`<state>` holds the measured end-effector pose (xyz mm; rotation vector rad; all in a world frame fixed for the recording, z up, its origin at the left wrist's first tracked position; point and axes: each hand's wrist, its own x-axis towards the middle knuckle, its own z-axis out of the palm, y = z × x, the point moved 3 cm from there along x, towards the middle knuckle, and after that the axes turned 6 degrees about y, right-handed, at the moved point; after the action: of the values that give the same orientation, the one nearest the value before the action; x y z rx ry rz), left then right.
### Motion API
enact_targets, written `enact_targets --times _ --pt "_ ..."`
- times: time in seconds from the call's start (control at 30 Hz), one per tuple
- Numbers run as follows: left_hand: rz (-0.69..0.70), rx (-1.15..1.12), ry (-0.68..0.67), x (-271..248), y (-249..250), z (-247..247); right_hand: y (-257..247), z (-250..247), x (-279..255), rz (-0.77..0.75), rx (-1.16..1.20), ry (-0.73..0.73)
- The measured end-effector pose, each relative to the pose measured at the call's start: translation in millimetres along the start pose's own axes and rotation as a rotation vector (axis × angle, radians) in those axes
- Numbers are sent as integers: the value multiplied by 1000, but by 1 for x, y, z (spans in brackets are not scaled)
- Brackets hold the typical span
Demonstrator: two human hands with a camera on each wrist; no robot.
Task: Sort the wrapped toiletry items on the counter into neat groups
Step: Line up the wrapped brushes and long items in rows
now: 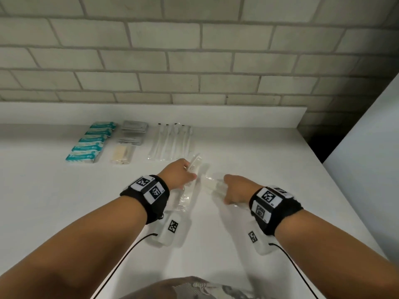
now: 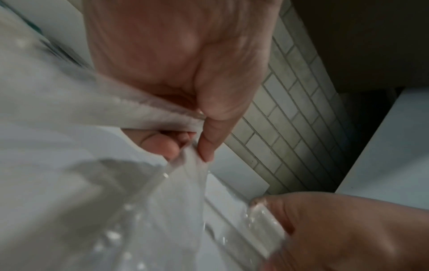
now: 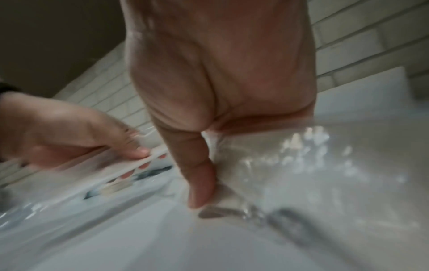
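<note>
Left hand: the left hand (image 1: 180,173) was over the middle of the white counter (image 1: 269,160), thumb and fingers pinching a white comb in a clear plastic sleeve (image 1: 192,166). In the left wrist view the thumb pressed the sleeve against the curled fingertips (image 2: 167,146).
Right hand: the right hand (image 1: 238,188) was just beside the left one, its fingers closed around a crinkled clear plastic packet (image 1: 212,183). In the right wrist view the thumb (image 3: 197,174) lay flat along the packet's edge. What was inside, I couldn't tell; too blurred.
Comb: it was angled away from the person, its far end pointing toward the back rows, its sleeve trailing down toward the counter below the left wrist.
Back left row: a slanted line of teal-and-white wrapped packs (image 1: 90,143) sat near the wall, overlapping one another.
Next row: flat grey sachets (image 1: 134,127) lay at the far end, and a cream-coloured item in clear wrap (image 1: 122,154) lay at the near end.
Third row: long thin white items in clear sleeves (image 1: 170,141) lay side by side, just beyond the comb's tip.
Backdrop: a pale brick-pattern tiled wall (image 1: 194,61) rose behind the counter.
</note>
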<state>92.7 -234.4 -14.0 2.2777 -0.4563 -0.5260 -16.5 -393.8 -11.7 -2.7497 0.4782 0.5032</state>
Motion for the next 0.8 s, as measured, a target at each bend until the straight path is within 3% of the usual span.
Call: enact_targets --times 0.17,0.23,0.3,0.4,0.5,0.6,0.7,0.8 --pt "88 -27 42 33 36 20 57 -44 27 153 121 98" --pt "132 -86 49 47 53 32 67 -55 35 160 173 232" --pt "154 -190 42 58 69 43 67 -60 42 127 388 385" --pt "185 -312 34 72 85 57 52 -57 51 81 797 348" --pt "177 -230 100 84 88 63 47 -43 62 144 977 272" --pt "19 -256 121 98 77 62 42 -24 74 177 916 176" --pt "-93 -267 78 104 62 58 49 -29 88 220 781 274" --pt "-99 -153 34 105 48 55 60 -48 97 288 725 305"
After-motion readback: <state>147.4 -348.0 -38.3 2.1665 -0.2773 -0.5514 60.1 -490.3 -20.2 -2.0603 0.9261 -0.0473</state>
